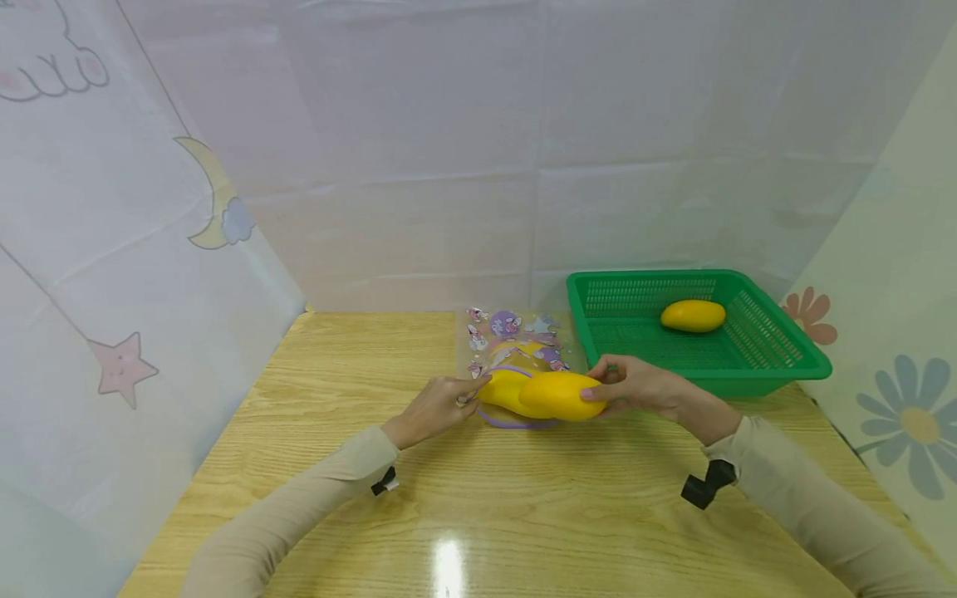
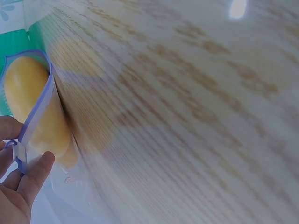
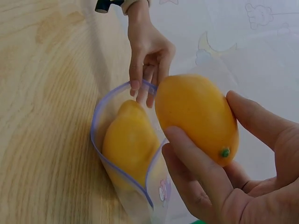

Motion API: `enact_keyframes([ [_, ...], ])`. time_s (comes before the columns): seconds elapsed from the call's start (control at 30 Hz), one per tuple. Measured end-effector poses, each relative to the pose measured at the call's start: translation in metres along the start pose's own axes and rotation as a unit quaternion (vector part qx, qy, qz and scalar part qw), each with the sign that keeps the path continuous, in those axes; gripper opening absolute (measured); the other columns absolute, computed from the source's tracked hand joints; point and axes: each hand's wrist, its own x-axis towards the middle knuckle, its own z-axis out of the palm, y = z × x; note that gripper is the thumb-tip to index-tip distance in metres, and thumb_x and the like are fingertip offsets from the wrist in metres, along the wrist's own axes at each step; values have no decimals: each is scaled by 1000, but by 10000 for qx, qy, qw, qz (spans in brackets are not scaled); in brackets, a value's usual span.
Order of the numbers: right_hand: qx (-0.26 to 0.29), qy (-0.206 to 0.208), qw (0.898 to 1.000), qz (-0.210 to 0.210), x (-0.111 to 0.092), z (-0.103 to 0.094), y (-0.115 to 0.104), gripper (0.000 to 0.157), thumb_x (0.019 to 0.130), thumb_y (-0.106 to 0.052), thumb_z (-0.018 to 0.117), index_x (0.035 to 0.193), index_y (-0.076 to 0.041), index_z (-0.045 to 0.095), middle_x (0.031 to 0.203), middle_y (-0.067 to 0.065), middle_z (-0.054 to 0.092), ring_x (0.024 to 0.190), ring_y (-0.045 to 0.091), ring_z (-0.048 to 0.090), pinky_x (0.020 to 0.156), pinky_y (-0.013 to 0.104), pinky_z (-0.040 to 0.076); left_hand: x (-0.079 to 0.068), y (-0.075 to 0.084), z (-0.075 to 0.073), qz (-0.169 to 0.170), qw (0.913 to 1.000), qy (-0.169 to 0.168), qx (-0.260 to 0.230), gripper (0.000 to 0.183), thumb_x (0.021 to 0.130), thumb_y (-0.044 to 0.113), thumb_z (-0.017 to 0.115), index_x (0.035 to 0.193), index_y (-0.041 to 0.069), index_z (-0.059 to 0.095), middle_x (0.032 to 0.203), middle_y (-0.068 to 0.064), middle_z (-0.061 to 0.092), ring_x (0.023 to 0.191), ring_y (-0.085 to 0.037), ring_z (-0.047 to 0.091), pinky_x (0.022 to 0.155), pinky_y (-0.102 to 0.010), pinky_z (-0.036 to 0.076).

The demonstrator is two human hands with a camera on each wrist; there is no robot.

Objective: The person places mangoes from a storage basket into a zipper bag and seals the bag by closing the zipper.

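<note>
My right hand grips a yellow mango by its sides, its green stem spot turned toward the wrist. That mango is held close over the mouth of a clear zip bag with a purple rim and printed cartoon figures. Thumb and fingers of my left hand pinch the bag's rim beside the white slider. The mouth gapes wide. Inside the bag lie yellow mangoes, partly hidden behind one another.
A green plastic basket stands at the back right, close beside the bag, with one mango in it. The wooden table meets a pale printed cloth at the back and sides.
</note>
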Motion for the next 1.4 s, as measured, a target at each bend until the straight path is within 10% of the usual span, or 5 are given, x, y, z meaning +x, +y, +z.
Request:
enact_keyframes([
  [1.4, 518, 1040, 9931, 160, 18, 50, 33, 51, 89, -16, 76, 122, 9, 47, 111, 20, 58, 94, 26, 67, 90, 54, 50, -1, 2, -1, 67, 10000, -11, 23, 44, 86, -5, 71, 130, -4, 61, 87, -10, 74, 42, 3, 18, 40, -12, 28],
])
